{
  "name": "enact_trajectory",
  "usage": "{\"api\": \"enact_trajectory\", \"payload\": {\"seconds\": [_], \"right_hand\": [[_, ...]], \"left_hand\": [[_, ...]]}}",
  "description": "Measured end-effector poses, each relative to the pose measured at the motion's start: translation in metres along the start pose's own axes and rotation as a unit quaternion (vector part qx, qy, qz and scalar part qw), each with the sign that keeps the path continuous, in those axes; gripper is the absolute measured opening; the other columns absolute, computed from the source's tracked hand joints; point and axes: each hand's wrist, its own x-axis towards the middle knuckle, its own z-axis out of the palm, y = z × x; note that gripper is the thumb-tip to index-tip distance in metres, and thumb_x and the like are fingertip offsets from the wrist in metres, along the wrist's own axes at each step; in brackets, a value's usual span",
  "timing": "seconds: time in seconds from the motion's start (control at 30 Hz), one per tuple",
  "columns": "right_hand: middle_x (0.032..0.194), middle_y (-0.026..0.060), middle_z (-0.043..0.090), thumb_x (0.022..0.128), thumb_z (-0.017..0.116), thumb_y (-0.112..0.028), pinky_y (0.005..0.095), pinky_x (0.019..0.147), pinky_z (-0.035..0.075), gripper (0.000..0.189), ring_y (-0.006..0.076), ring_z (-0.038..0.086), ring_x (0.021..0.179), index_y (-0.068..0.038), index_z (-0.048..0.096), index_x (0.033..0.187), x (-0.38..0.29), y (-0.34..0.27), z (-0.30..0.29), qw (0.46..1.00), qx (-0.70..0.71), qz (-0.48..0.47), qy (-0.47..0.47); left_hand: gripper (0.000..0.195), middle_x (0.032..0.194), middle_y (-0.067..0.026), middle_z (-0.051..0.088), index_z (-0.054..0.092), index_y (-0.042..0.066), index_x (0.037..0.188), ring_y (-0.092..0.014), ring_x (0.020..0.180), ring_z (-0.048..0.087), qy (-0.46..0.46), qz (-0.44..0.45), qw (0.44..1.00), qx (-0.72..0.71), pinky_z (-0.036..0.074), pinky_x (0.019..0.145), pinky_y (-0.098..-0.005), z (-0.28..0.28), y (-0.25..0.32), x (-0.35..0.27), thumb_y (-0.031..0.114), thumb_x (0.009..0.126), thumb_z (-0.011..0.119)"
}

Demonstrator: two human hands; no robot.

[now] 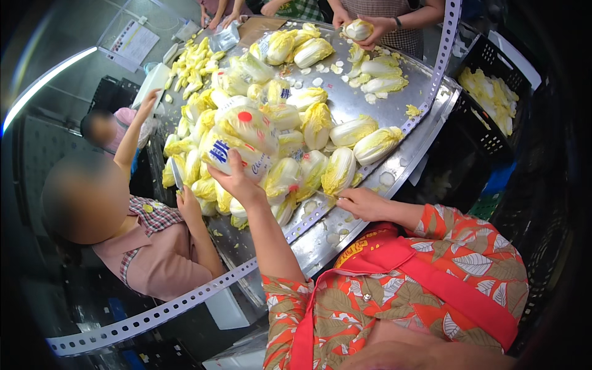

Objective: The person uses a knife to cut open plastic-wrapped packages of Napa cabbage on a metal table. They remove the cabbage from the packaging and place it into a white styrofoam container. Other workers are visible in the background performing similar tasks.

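Note:
My left hand [238,182] grips a napa cabbage in a clear printed plastic bag [249,132], raised over the heap of cabbages. Writing and a red dot show on the bag. Low at the table's near edge, my right hand [363,203] is closed around a knife [341,198]; its thin blade points left toward the cabbages and is hard to make out. Just beyond that hand lies an unwrapped napa cabbage [340,171]. More bagged cabbages [283,178] rest between my two hands.
Trimmed leaves and cut stem slices litter the steel table [356,104]. A black crate [492,99] of leaves stands at right. Beside me on the left, a co-worker [157,249] holds a knife [176,173]. Across the table, another person's hands hold a cabbage [358,30]. A perforated strip [185,296] crosses the view.

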Motion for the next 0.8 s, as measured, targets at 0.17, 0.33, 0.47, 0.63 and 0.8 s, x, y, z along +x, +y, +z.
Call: {"api": "enact_trajectory", "payload": {"seconds": [0.17,0.33,0.47,0.63,0.8], "right_hand": [[0.062,0.0077,0.059,0.094,0.048,-0.036,0.0307,0.046,0.046,0.034,0.016,0.056,0.046,-0.003,0.057,0.091,-0.016,0.01,-0.02,0.984,0.16,0.079,0.013],[0.062,0.0054,0.058,0.096,0.047,-0.037,0.0272,0.044,0.045,0.033,0.0127,0.054,0.046,-0.005,0.056,0.096,-0.022,0.017,-0.03,0.984,0.149,0.1,-0.017],[0.064,0.0047,0.059,0.096,0.049,-0.036,0.0265,0.045,0.044,0.033,0.0112,0.054,0.048,-0.004,0.056,0.096,-0.025,0.03,-0.016,0.977,0.19,0.097,0.002],[0.065,0.0031,0.058,0.095,0.05,-0.035,0.025,0.048,0.044,0.034,0.0099,0.052,0.048,-0.006,0.06,0.108,-0.026,0.03,0.006,0.98,0.184,0.07,-0.024],[0.068,0.0014,0.057,0.094,0.053,-0.032,0.024,0.051,0.045,0.033,0.0086,0.053,0.056,-0.007,0.062,0.113,-0.019,0.039,0.033,0.978,0.121,0.018,-0.171]], "left_hand": [[0.044,0.128,-0.0098,0.056,0.049,0.006,0.128,-0.029,0.118,0.054,-0.087,-0.173,0.94,-0.282,0.043,0.1,-0.0464,0.009,-0.002,0.053,0.036,0.097,0.043],[0.041,0.124,-0.0079,0.058,0.051,0.009,0.127,-0.028,0.11,0.059,-0.048,-0.191,0.959,-0.204,0.047,0.096,-0.0466,0.037,-0.008,0.14,0.036,0.099,0.041],[0.09,0.154,-0.0162,0.017,0.003,0.012,0.151,-0.034,0.141,0.02,-0.001,-0.121,0.992,0.027,0.017,0.112,-0.0521,0.026,-0.016,0.167,0.046,0.089,0.058],[0.071,0.131,-0.0147,0.051,0.035,0.004,0.143,-0.021,0.113,0.052,-0.138,-0.137,0.964,0.182,0.042,0.093,-0.0381,-0.015,0.008,0.094,0.031,0.086,0.067],[0.04,0.108,-0.0065,0.065,0.055,0.005,0.126,-0.016,0.103,0.059,-0.429,-0.12,0.851,0.277,0.045,0.09,-0.0305,-0.067,0.103,-0.035,0.012,0.088,0.064]]}}
